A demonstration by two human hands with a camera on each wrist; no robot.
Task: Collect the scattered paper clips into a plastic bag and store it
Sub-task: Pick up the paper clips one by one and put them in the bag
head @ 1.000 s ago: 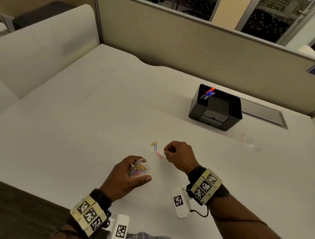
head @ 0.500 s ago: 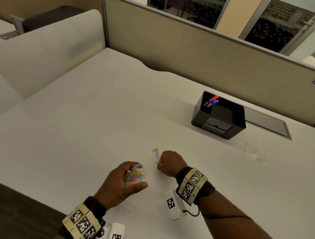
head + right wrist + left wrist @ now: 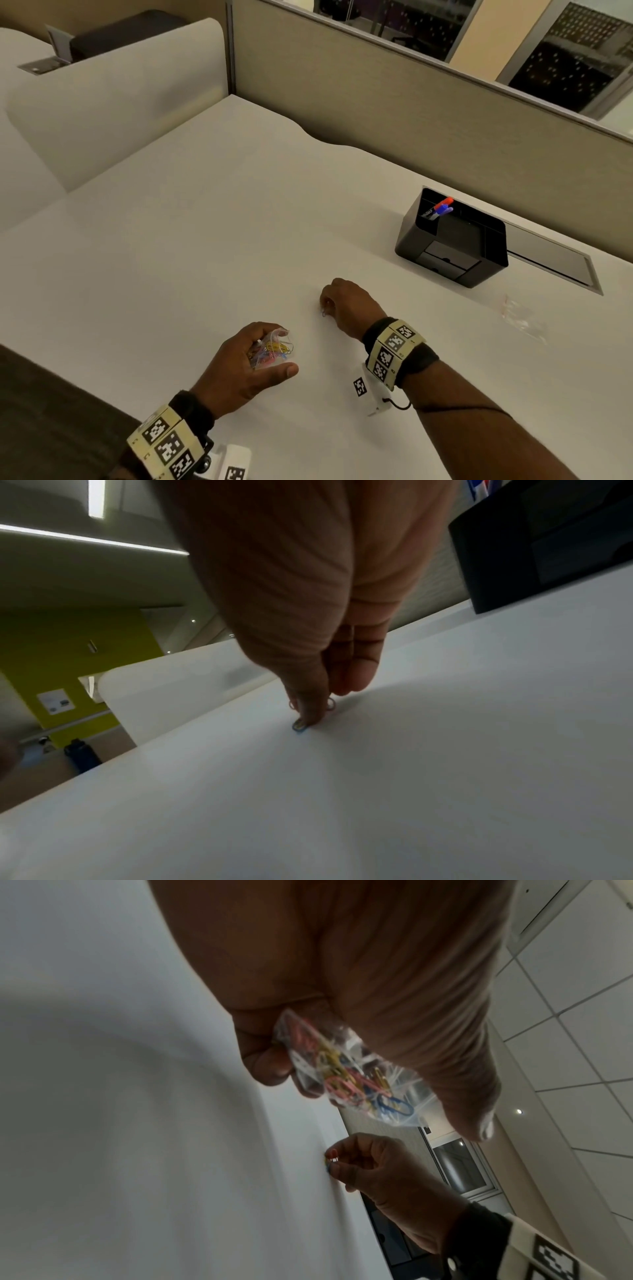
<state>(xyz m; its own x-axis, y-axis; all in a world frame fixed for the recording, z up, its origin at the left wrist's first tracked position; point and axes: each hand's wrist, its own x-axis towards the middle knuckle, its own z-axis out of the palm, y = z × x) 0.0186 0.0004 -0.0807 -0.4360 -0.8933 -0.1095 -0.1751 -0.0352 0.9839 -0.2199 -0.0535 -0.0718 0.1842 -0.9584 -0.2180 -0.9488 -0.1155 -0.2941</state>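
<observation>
A small clear plastic bag (image 3: 278, 346) holding several coloured paper clips sits in my left hand (image 3: 270, 356), gripped between thumb and curled fingers just above the white desk (image 3: 205, 257). In the left wrist view the bag (image 3: 346, 1069) hangs from the fingers. To its right, my right hand (image 3: 325, 308) is curled down on the desk with its fingertips pinching loose paper clips. A blue clip (image 3: 324, 313) pokes out below the fingers. In the right wrist view the thumb presses on this blue clip (image 3: 298, 726), and other clips are partly hidden behind the fingers.
A black desk organiser (image 3: 452, 243) with pens (image 3: 442, 207) stands at the back right, next to a grey cable hatch (image 3: 548, 253). Another clear plastic bag (image 3: 520, 315) lies on the desk at the right. A beige partition (image 3: 376, 102) closes the far edge.
My right hand has moved forward over the three loose clips and its fingers now cover and pinch them. The left hand has kept hold of the bag in about the same place.
</observation>
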